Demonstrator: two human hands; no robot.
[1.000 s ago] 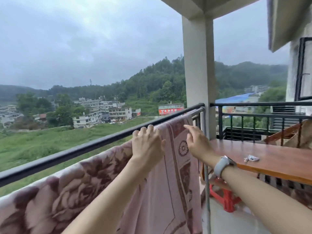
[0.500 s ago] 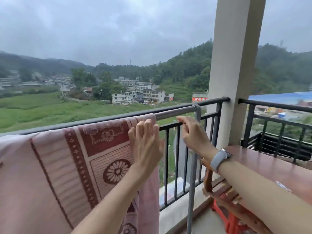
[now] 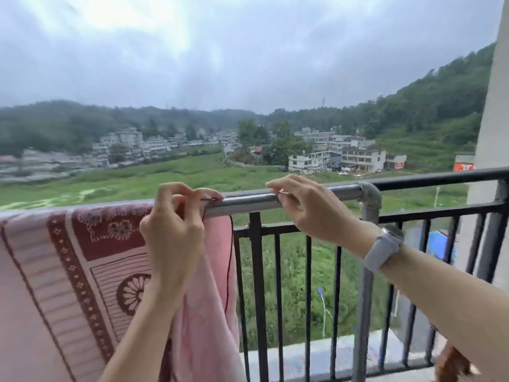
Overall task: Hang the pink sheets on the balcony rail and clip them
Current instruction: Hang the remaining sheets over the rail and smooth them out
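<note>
Nearest, the pink sheet (image 3: 68,271) hangs draped over the grey metal rail (image 3: 316,195), its patterned face toward the person and its right edge falling just left of the bare stretch of pipe. The left hand (image 3: 173,232) is at the sheet's top right corner, its fingers (image 3: 168,197) curled and pinching the fabric where it folds over the rail. The right hand (image 3: 308,208), with a pale watch (image 3: 384,248) at the wrist, rests on the bare rail just beside the sheet's edge; its fingers (image 3: 278,186) are curled round the pipe, and a thin dark thing shows at the fingertips, too small to name. Behind stand the black balcony railing (image 3: 440,176), then green fields and white buildings (image 3: 344,158).

The step in hand looks like settling the sheet's end on the rail. No clip is visible on it, so the next move likely calls for fetching 1 and pinning this corner while the left hand steadies the cloth.
</note>
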